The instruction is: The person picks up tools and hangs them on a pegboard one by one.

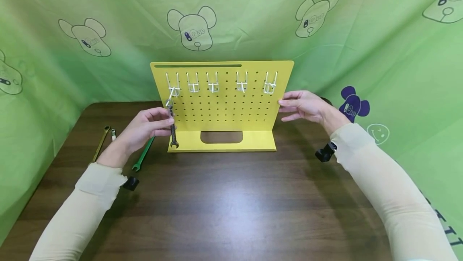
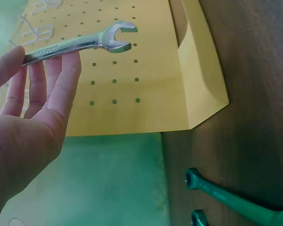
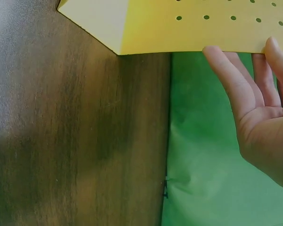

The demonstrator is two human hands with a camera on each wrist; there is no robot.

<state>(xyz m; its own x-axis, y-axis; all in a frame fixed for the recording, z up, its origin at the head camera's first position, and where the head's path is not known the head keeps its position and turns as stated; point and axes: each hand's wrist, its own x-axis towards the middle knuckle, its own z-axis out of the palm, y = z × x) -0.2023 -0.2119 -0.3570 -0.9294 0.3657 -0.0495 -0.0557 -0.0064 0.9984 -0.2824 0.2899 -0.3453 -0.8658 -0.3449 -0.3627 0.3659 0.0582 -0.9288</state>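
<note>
A silver combination wrench (image 1: 172,126) hangs upright, open end down, in front of the left side of a yellow pegboard (image 1: 217,124). My left hand (image 1: 146,128) pinches it between thumb and fingers, as the left wrist view also shows with the wrench (image 2: 85,43). The ring end meets the tip of the leftmost white hook (image 1: 173,90); I cannot tell whether the hook passes through it. At the board's right edge, my right hand (image 1: 302,106) holds on, thumb in front and some fingers behind. The right wrist view shows that hand (image 3: 264,108) touching the edge.
Several more white hooks (image 1: 213,87) line the board's upper part. On the brown table (image 1: 231,196), left of the board, lie a green wrench (image 1: 144,155), a brass-coloured wrench (image 1: 101,143) and another tool (image 1: 113,134) partly hidden by my arm. A green curtain (image 1: 253,20) hangs behind.
</note>
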